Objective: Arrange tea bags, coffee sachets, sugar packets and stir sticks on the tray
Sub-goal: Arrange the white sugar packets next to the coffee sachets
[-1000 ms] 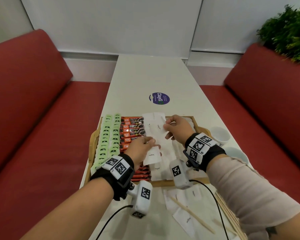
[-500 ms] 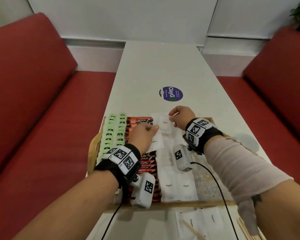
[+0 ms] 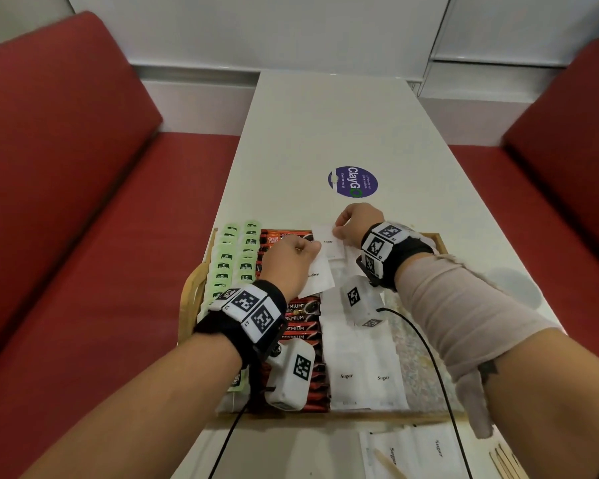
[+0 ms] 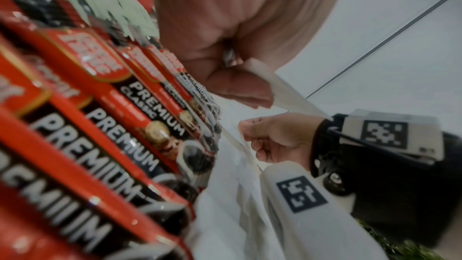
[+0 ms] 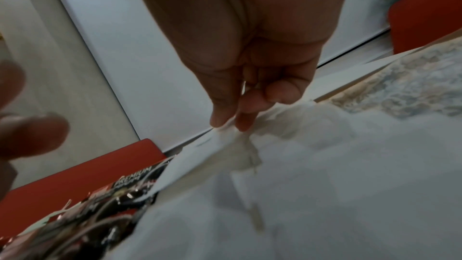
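Note:
A wooden tray (image 3: 187, 302) on the white table holds rows of green tea bags (image 3: 237, 257), red coffee sachets (image 3: 300, 319) and white sugar packets (image 3: 363, 375). Over the tray's far middle, my left hand (image 3: 291, 261) grips a white sugar packet (image 3: 317, 276) above the coffee row; its curled fingers (image 4: 237, 90) pinch the packet's edge. My right hand (image 3: 355, 224) pinches another sugar packet (image 3: 327, 242) at the tray's far edge, thumb and fingertips (image 5: 225, 120) closed on its corner. Stir sticks (image 3: 505, 461) lie on the table at the near right.
More sugar packets (image 3: 412, 454) and a loose stick (image 3: 388, 464) lie on the table in front of the tray. A round purple sticker (image 3: 352, 181) sits beyond it. Red benches (image 3: 66, 202) flank the table on both sides.
Both hands have moved toward the tray's far edge with their sugar packets. My head has come closer and tilted down, so the cups at the right have left the picture.

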Demonstrator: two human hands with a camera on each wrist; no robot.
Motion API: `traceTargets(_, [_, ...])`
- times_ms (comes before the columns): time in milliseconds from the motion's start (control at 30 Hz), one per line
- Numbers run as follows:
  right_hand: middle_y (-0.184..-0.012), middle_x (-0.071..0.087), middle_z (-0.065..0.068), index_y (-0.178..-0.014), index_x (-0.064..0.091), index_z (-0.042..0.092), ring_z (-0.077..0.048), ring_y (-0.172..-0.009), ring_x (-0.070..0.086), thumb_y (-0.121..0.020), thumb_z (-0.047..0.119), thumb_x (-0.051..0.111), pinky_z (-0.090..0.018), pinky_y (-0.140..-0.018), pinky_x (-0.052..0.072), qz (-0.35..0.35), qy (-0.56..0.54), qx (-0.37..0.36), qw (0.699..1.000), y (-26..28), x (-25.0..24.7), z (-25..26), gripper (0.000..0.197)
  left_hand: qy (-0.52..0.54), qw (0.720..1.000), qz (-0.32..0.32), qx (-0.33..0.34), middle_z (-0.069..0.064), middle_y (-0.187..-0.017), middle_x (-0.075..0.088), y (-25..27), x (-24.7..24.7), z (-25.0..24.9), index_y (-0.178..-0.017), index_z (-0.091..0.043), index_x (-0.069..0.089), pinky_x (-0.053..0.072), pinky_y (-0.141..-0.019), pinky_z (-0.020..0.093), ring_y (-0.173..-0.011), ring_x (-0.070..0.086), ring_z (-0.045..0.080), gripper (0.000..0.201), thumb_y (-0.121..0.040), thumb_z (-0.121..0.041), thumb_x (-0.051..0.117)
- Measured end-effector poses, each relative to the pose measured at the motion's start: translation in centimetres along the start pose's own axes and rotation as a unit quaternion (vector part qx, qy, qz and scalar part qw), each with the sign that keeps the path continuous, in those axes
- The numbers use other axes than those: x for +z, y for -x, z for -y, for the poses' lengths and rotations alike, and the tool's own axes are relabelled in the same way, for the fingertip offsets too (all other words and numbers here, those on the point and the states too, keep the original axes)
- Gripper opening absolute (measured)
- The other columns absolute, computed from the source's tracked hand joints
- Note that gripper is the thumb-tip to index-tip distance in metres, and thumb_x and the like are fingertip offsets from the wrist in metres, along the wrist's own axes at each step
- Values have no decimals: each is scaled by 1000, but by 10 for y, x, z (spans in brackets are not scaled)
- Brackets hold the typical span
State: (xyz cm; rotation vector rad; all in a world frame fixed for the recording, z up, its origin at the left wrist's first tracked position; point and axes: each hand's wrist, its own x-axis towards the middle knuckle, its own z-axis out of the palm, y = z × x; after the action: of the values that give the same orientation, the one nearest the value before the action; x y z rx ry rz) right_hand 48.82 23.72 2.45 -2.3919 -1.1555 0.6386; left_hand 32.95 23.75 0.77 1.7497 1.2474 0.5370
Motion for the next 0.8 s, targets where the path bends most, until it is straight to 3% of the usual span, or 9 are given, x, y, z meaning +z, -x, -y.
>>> traceTargets(100, [-98,62,-2,-89,55,18,-21,-98,58,-87,26,64,-27,-76,42,-9,18,-11,1000,7,-2,1,12,9,1000,0,4,1,-98,64,2,-3,1,-102,-13,63,44,-78,29,-91,57,18,24,-94,-34,53])
traceTargets(233, [-90,61,0,-89,56,15,-16,-73,53,-94,33,53,-28,-71,44,10,-40,-55,998,30,-7,1,18,30,999,-13,11,-5,-92,62,8,-7,-2,-97,-16,64,44,-77,28,-89,57,14,18,-92,-32,58])
traceTargets(300, [-83,64,0,-90,59,13,-12,-57,49,-98,33,46,-19,-57,43,56,-92,-74,991,49,-10,1,25,24,999,-21,19,-8,-87,60,12,-7,-7,-94,-16,64,41,-74,26,-85,56,13,16,-91,-31,59])
traceTargets(367, [-74,61,3,-92,61,12,-11,-51,47,-100,33,41,-15,-44,37,96,-121,-83,985,69,-13,1,31,14,999,-30,25,-8,-84,60,17,-8,-12,-91,-18,63,39,-71,25,-82,55,12,16,-90,-33,61])
traceTargets(467, [-71,61,5,-95,60,11,-12,-50,49,-101,35,37,-21,-46,35,129,-129,-91,979,91,-16,-2,34,15,999,-40,30,-6,-86,62,24,-8,-18,-93,-18,63,41,-72,25,-82,57,12,18,-88,-36,63])
traceTargets(600, [-73,63,4,-82,55,15,-11,-49,52,-96,38,49,-21,-48,35,151,-176,-77,970,109,-17,-9,28,23,998,-51,40,-3,-89,66,34,-9,-21,-87,-19,64,44,-74,25,-82,59,13,15,-87,-34,65])
traceTargets(700, [-64,61,6,-77,53,18,-6,-44,55,-86,28,68,-20,-48,36,159,-188,-65,967,117,-16,-15,20,43,996,-61,45,-5,-85,65,40,-10,-24,-84,-20,64,42,-72,23,-79,59,12,15,-85,-34,67])
traceTargets(800, [-62,60,6,-70,49,19,-5,-45,56,-83,19,72,-19,-47,36,167,-186,-59,966,120,-14,-17,26,57,996,-59,42,-6,-82,66,42,-11,-23,-81,-21,64,48,-76,27,-81,63,15,14,-84,-34,68])
